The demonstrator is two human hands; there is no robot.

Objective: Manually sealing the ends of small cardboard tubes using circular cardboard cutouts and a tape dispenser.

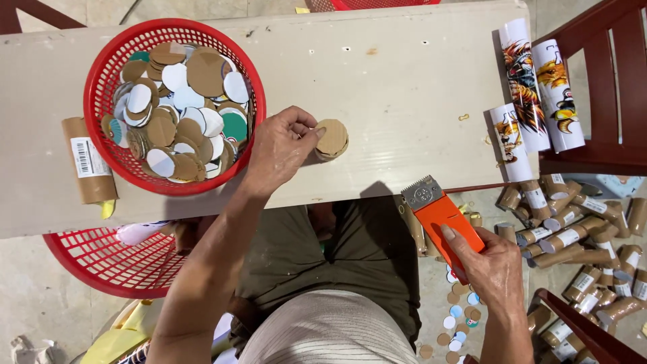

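My left hand (283, 145) rests on the pale bench top (404, 81), fingertips pinching a small stack of round cardboard discs (332, 139). Just left of it stands a red plastic basket (114, 57) heaped with several brown and white cardboard discs (178, 108). My right hand (495, 269) is below the bench edge, gripping an orange tape dispenser (441, 219) with a toothed metal blade pointing up toward the bench.
A brown cardboard tube (87, 162) lies left of the basket. Three rolled printed sheets (532, 94) sit at the bench's right end. Several cardboard tubes (579, 236) pile on the floor at right, loose discs (458, 317) below. A second red basket (101, 259) sits under the bench; dark red chair (606, 87) right.
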